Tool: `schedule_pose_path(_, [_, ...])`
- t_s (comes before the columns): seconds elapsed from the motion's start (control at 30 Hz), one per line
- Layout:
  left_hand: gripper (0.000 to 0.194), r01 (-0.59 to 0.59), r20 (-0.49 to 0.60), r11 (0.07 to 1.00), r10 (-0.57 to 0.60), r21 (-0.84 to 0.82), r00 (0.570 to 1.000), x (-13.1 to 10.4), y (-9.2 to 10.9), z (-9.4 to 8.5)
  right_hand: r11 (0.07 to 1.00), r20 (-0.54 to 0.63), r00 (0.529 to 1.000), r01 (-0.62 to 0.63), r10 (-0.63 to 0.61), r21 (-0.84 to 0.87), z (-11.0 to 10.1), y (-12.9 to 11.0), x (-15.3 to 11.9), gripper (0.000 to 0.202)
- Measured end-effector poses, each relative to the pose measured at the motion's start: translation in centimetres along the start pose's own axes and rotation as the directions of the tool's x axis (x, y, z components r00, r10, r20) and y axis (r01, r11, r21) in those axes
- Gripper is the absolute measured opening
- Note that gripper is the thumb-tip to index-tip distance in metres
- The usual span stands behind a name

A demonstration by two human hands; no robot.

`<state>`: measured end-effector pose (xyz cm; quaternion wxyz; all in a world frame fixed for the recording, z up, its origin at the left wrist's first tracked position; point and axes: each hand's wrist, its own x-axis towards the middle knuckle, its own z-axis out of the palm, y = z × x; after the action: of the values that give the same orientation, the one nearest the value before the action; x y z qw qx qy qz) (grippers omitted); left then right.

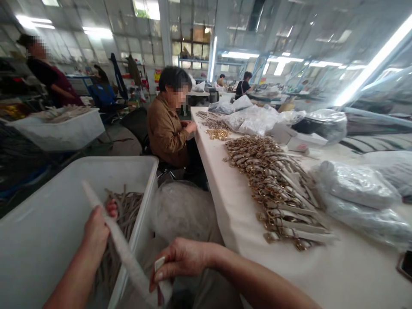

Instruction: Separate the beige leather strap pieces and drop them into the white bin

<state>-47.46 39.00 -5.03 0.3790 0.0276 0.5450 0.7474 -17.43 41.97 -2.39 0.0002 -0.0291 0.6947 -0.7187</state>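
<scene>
A long pale strap (124, 253) runs slantwise between my two hands, over the rim of a white bin (146, 189). My left hand (98, 227) is closed around it near its upper end, above the bin. Lower and to the right, my right hand (185, 259) pinches the strap's lower part; a short pale end (159, 263) sticks up between thumb and fingers. Motion blurs the lowest part of the strap. Inside the bin lies a heap of similar beige straps (127, 214), partly hidden by my left hand and the held strap.
A white-covered table (231, 214) on the right bears a pile of straps with gold buckles (270, 184), loose gold parts (218, 134) and plastic-wrapped bundles (357, 184). A clear plastic bag (183, 210) fills the gap beside the bin. A co-worker in brown (167, 128) sits at the table's left edge.
</scene>
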Motion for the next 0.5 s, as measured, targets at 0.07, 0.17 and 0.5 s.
schedule_pose_path(0.07, [0.020,0.018,0.130,1.000,-0.021,0.024,0.991,-1.9,-1.4,1.4,1.000,-0.105,0.994,-0.003,0.005,0.018,-0.6,0.1,0.0,0.068])
schedule_pose_path(0.17, [0.035,0.053,0.358,0.987,-0.104,0.149,0.928,-5.8,-4.8,2.8,0.999,-0.456,0.889,0.049,-0.044,-0.002,-2.5,0.1,-0.3,0.062])
schedule_pose_path(0.5, [0.061,0.127,0.499,0.836,-0.433,0.534,0.750,-12.8,-10.6,2.1,0.976,-0.805,0.586,0.213,-0.095,0.040,-7.1,0.3,-2.1,0.057])
